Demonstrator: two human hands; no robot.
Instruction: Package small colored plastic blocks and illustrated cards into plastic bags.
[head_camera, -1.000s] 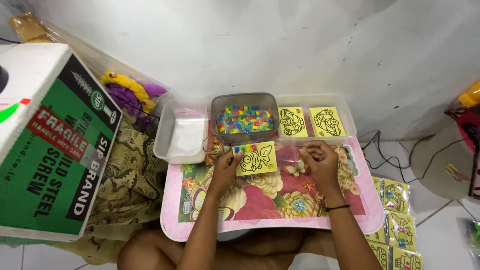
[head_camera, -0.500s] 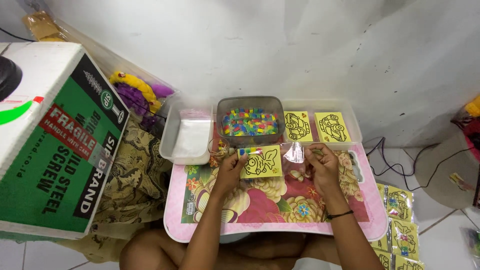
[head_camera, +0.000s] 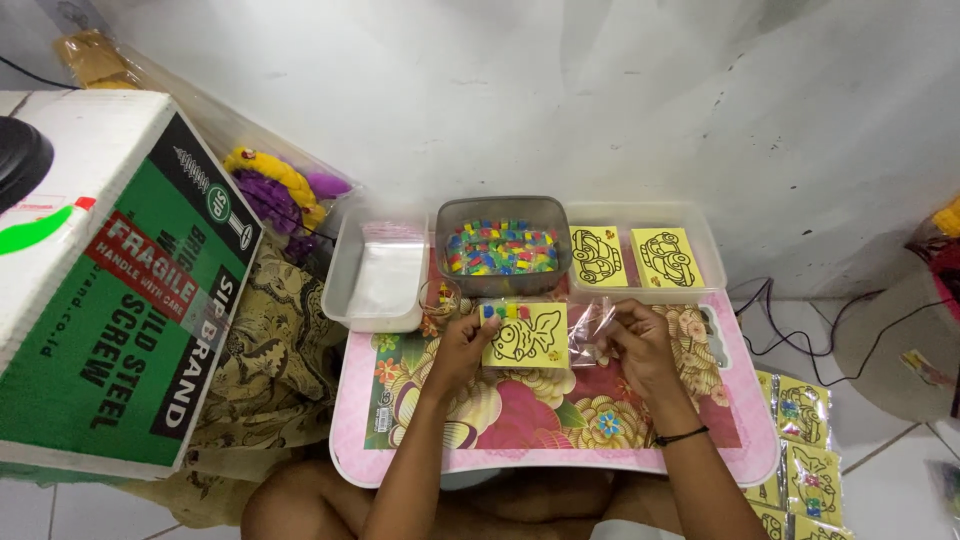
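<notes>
Pinching the yellow fish card (head_camera: 525, 335) with the left hand (head_camera: 460, 345), the right hand (head_camera: 635, 345) grips a clear sleeve (head_camera: 590, 325); keeping both level should ease sliding.

I held a yellow card (head_camera: 527, 336) with a black fish outline flat above the floral tray, a row of small coloured pieces along its top edge. A clear plastic sleeve (head_camera: 592, 330) lay crinkled just beside its right edge.
</notes>
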